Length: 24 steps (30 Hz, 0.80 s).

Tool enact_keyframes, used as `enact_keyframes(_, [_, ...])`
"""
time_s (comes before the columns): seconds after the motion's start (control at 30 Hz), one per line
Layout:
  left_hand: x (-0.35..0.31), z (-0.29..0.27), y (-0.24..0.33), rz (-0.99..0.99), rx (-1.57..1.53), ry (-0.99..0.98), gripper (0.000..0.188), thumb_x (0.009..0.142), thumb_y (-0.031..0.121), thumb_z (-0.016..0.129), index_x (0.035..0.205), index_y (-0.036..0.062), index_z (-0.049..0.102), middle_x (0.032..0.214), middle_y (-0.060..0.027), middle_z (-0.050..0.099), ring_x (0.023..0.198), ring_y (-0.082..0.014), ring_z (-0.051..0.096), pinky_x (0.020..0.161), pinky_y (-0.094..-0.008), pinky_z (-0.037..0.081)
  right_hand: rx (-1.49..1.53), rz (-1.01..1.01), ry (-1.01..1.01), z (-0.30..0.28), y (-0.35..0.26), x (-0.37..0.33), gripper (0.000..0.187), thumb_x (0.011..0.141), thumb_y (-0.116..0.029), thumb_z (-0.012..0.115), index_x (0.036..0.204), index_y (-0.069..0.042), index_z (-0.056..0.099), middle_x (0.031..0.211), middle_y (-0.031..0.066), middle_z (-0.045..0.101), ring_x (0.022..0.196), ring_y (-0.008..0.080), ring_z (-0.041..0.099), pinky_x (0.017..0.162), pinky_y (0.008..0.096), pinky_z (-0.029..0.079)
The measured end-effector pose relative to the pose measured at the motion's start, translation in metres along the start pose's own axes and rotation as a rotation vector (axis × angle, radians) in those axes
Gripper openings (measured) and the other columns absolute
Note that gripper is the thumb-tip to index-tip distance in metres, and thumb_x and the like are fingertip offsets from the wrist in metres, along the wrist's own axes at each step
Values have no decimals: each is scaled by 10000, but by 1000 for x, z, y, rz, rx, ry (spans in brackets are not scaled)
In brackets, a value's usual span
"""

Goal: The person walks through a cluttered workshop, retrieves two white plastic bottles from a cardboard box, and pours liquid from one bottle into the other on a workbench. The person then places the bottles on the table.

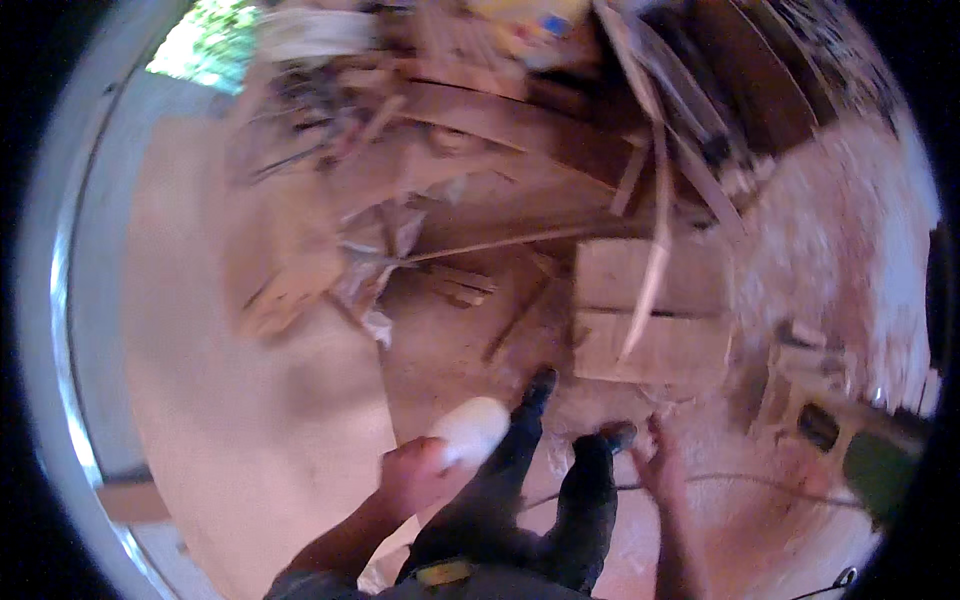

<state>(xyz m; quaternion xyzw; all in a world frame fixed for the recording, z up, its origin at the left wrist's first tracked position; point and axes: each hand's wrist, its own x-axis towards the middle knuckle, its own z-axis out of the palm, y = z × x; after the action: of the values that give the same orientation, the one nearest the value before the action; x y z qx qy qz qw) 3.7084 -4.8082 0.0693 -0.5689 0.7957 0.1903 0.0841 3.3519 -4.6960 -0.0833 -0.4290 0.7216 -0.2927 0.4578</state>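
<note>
A smooth white rounded object (472, 432), bottle-like in shape, sits in the grip of my left hand (415, 475). Its label and opening, if any, do not show. That hand is in front of my left thigh, beside the edge of a large pale board (290, 440). To the right of my legs hangs my right hand (660, 465), with nothing visible in it. Its fingers are slightly blurred but look loosely apart. The floor below it carries a dark cable (740, 482).
A cardboard box (655, 340) with a centre seam lies on the dusty floor ahead. Wood scraps (455, 283) and long thin strips (655, 250) are strewn about. A cluttered wooden bench (520, 130) stands behind. At right is a machine or stand with a green part (880, 470).
</note>
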Motion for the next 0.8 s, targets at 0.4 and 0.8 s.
enact_keyframes(0.4, [-29, -117, 127, 511, -343, 259, 286, 787, 264, 765, 885, 48, 606, 805, -172, 684, 691, -357, 698, 607, -472, 585, 520, -240, -183, -31, -167, -67, 956, 858, -460, 782, 1555, 2, 320, 1568, 225, 405, 1430, 407, 416, 1188, 534, 337])
enact_keyframes(0.8, [-15, -191, 95, 784, -585, 385, 294, 807, 274, 769, 976, 71, 640, 858, -140, 697, 754, -335, 719, 635, -450, 592, 1460, 279, -221, 31, -162, -55, 915, 930, -807, 415, 1482, -82, 498, 1467, 160, 572, 1297, 373, 582, 1075, 544, 484])
